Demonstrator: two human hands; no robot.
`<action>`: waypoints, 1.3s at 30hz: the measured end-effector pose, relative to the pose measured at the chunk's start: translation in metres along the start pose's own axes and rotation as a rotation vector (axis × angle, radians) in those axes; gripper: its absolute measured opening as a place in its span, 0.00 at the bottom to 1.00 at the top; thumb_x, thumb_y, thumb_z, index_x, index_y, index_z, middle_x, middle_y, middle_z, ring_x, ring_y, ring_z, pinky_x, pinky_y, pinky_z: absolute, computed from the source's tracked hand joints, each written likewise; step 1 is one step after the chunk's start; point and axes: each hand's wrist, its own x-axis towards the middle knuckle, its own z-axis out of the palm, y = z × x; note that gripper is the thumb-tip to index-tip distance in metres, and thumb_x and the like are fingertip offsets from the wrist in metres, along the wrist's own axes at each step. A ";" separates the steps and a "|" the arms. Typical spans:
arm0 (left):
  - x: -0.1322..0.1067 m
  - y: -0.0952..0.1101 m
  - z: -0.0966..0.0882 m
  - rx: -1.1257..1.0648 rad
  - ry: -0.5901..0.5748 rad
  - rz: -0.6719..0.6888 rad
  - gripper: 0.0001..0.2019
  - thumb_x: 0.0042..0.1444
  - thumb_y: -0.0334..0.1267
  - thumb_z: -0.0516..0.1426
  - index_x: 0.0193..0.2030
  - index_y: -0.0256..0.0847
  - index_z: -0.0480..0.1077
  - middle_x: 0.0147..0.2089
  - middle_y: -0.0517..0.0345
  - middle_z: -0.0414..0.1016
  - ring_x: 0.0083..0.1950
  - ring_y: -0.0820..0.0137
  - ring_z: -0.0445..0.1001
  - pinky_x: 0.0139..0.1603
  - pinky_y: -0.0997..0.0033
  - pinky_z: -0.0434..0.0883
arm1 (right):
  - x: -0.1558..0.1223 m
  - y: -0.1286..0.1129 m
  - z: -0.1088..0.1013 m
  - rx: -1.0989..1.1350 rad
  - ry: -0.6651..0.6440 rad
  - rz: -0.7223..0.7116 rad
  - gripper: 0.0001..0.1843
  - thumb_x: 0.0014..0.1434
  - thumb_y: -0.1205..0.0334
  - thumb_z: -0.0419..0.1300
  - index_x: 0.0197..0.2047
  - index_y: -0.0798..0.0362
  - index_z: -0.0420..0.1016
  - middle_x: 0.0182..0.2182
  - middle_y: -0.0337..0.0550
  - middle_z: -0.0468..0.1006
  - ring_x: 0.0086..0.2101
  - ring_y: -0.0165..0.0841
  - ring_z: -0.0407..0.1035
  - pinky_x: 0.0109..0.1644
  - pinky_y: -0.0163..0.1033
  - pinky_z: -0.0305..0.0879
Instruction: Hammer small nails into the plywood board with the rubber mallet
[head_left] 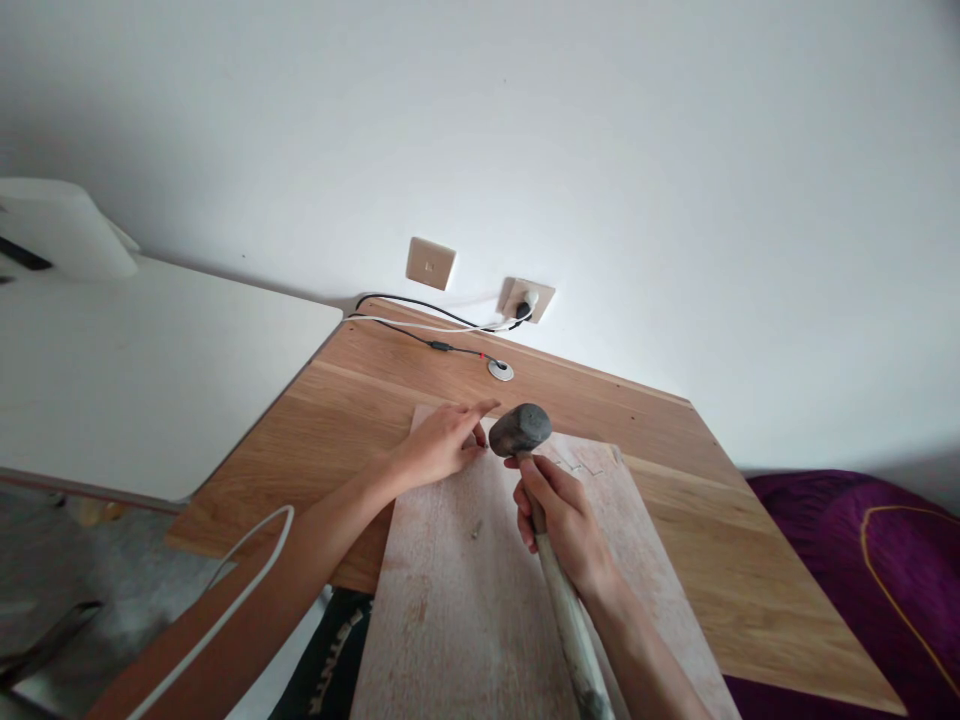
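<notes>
My right hand [555, 505] grips a mallet [520, 430] by its pale wooden handle, close below the dark grey head. The head is raised above a whitish wooden board [450, 600]. At the board's far edge, my left hand [442, 440] rests with the index finger stretched out. Its thumb and other fingertips pinch a small nail-like piece, mostly hidden by the fingers. The mallet head is just right of these fingertips, apart from them. Several thin nails [577, 466] show on the board beyond my right hand. A small chip or mark [476, 530] is visible nearer me.
Under the board is a brown wooden table [720, 560]. Cables [420, 325] run along its back to a wall socket [526, 300], near a round cable grommet [500, 370]. A white table [180, 370] adjoins on the left; purple fabric [840, 560] lies right. A white cord [247, 580] crosses my left arm.
</notes>
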 end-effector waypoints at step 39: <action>-0.040 0.050 -0.022 0.270 -0.151 0.377 0.14 0.66 0.23 0.57 0.55 0.38 0.74 0.42 0.53 0.83 0.46 0.64 0.80 0.51 0.65 0.75 | -0.051 0.043 -0.030 -0.017 0.125 0.118 0.36 0.54 0.20 0.62 0.36 0.49 0.70 0.20 0.30 0.64 0.15 0.26 0.59 0.15 0.33 0.55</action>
